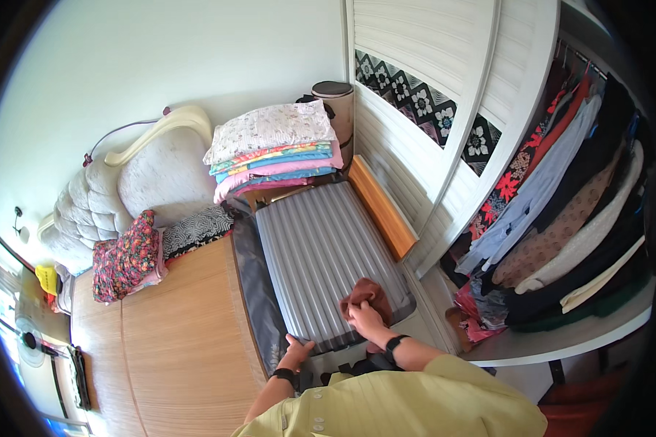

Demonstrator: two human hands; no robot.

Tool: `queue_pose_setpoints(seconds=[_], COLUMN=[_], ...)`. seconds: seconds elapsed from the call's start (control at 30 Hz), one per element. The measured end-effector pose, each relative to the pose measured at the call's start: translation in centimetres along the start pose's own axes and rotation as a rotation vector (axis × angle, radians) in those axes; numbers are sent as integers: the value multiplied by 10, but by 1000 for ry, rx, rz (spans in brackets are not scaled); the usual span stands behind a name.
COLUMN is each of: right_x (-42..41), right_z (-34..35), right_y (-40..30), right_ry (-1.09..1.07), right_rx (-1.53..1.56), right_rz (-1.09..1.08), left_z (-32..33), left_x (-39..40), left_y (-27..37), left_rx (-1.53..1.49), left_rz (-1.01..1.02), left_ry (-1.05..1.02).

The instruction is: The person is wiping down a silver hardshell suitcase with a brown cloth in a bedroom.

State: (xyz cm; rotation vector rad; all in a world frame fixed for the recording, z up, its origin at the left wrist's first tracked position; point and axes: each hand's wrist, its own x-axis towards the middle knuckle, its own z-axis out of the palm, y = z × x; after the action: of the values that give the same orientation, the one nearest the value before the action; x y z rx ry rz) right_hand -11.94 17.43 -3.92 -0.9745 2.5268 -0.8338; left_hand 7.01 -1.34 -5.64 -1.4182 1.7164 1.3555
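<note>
A grey ribbed hard-shell suitcase (pixel 328 257) lies flat in front of me, between the bed and the wardrobe. My right hand (pixel 367 321) has a reddish-brown cloth (pixel 367 292) bunched in its fingers, pressed against the suitcase's top near its close right corner. At the close left corner, my left hand (pixel 297 352) grips the suitcase edge, thumb and forefinger spread around it. Its other fingers are mostly hidden. Both wrists wear dark bands.
Left of the suitcase is a bed with a wooden-slat mat (pixel 180 306). Folded bedding (pixel 273 142) is stacked behind the suitcase, beside a brown cylindrical bin (pixel 333 109). An orange-brown wooden board (pixel 380 207) borders its right side. Clothes (pixel 557 218) hang in the open wardrobe.
</note>
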Motion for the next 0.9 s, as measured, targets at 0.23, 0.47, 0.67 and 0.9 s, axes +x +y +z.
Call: queue_pose_setpoints(seconds=[0.23,0.47,0.67,0.9], right_x=[14,-1,53,25], right_z=[-4,-33,-11,-24], right_y=[15,12,11,32], right_ry=[-63,-287,-253,-363], right_rx=[-4,-51,-65,-69], right_rz=[-184,-257,-306,-487], left_z=[-2,2,7,-9], left_x=[1,2,-12,-16], left_y=[9,6,17,21], left_rx=[105,65,-3,86], left_rz=[10,-121,-107,-115], left_ry=[34,29,69,24])
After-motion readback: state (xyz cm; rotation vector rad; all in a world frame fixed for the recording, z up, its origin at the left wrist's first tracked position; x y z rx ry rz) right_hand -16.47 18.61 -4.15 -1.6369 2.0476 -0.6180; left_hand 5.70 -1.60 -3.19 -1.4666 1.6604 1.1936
